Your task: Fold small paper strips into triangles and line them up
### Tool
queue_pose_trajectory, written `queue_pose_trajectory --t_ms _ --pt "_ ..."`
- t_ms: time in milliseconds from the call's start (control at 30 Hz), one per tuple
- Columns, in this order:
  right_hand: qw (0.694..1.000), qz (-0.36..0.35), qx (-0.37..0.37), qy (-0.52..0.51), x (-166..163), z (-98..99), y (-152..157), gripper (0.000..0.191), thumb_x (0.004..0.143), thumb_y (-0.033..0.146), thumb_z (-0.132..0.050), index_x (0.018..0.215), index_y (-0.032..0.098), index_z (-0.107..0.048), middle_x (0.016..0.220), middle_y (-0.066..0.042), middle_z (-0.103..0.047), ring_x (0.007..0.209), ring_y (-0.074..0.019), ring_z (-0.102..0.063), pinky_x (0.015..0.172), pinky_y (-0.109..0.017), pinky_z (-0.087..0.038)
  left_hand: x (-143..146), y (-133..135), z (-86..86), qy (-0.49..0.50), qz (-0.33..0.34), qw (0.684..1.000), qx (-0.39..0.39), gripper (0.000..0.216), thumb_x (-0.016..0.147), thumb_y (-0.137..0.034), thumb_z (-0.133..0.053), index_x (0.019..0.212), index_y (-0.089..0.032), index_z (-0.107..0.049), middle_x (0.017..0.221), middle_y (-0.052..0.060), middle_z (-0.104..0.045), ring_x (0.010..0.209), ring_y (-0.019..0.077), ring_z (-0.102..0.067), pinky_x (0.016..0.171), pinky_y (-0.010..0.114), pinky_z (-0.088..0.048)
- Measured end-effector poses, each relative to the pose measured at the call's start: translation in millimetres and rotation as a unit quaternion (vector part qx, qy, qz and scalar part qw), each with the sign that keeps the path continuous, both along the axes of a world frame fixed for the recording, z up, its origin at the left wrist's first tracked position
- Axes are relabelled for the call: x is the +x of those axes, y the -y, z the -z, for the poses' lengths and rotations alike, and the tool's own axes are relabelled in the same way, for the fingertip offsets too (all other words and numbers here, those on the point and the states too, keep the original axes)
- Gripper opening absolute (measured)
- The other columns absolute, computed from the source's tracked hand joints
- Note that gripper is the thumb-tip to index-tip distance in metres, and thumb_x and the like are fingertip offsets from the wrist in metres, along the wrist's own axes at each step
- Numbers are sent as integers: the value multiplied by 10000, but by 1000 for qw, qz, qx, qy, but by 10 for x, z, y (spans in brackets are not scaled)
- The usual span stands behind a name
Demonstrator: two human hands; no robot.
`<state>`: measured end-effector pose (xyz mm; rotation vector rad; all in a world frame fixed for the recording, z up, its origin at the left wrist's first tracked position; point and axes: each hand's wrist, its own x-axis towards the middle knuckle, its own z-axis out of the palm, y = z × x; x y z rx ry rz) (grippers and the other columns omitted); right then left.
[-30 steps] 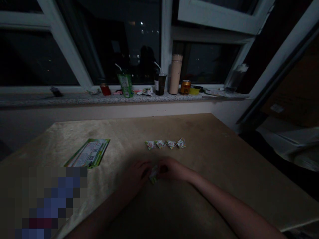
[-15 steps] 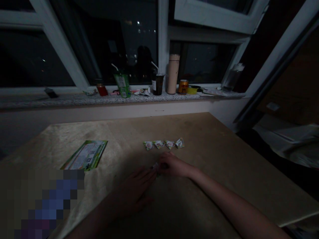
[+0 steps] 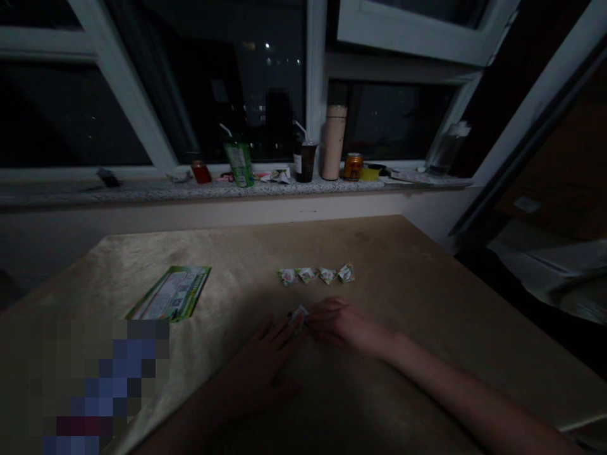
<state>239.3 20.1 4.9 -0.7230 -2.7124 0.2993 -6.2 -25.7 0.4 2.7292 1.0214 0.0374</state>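
Note:
A small white-and-green printed folded paper (image 3: pixel 299 316) lies on the brown table between my two hands. My left hand (image 3: pixel 265 354) rests flat beside it, fingers stretched out and slightly spread, their tips on its left edge. From the other side my right hand (image 3: pixel 341 322) is at the right edge of this paper, with bent fingers pressed together; its thumb is hidden. Just beyond the hands, several similar triangular folded papers (image 3: pixel 317 274) stand in a row, white with green and pink print.
A green printed packet (image 3: pixel 171 294) lies on the left of the table (image 3: pixel 389 265). Along the windowsill (image 3: pixel 265 189) are a green cup (image 3: pixel 239 163), a dark cup with a straw (image 3: pixel 305 162), a pink thermos (image 3: pixel 334 144), an orange can (image 3: pixel 353 167) and a red jar (image 3: pixel 200 171).
My right hand has flattened from a raised pinch and shifted slightly right, showing more of the folded paper. My left hand stays flat. The whole view has shifted slightly.

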Motion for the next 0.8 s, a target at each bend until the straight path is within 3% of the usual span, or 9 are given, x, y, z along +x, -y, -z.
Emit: queue_pose_trajectory --t_ms 133,233,467,633,700,800 --pt "1000 22 -15 -8 38 93 77 307 962 249 -400 1211 241 -579 1217 -35 -630 1277 -194 -430 1139 -462 -129 1 -3 12 0 0 1000 5 836 859 -522 -522 1488 -278 -29 1553 66 -40 1398 308 -148 1117 502 -108" --pt "1000 13 -27 -5 76 147 42 323 960 240 -400 1234 240 -570 1274 -16 -594 1354 -207 -320 1154 -488 -38 -41 -58 -8 9 17 1000 5 800 864 -512 -524 1488 -268 -87 1552 66 -53 1394 294 -177 1119 471 -145" --pt "999 12 -31 -19 100 171 -4 316 956 244 -413 1219 248 -588 1255 -27 -608 1354 -214 -322 1148 -511 -43 -154 -154 -35 18 60 998 6 550 943 -438 -423 1447 -265 -287 1537 50 -175 1383 256 -230 1104 409 -244" --pt "998 17 -30 -46 31 166 22 319 943 220 -445 1239 221 -563 1262 -53 -601 1294 -188 -415 1129 -439 -209 -132 -161 19 43 56 997 23 541 935 -395 -451 1439 -261 -306 1530 50 -212 1373 257 -260 1109 409 -246" --pt "998 15 -32 -56 1 191 23 332 932 239 -476 1257 213 -541 1281 -62 -585 1269 -181 -443 1113 -412 -253 -107 -194 53 47 45 997 31 494 946 -362 -436 1420 -256 -344 1502 59 -296 1344 250 -328 1089 402 -290" --pt "998 23 -18 -63 -38 244 24 297 930 258 -491 1218 230 -558 1241 -45 -613 1209 -177 -499 1136 -449 -170 -74 -267 127 49 5 998 46 410 970 -252 -366 1378 -241 -407 1362 76 -511 1191 237 -527 989 381 -419"
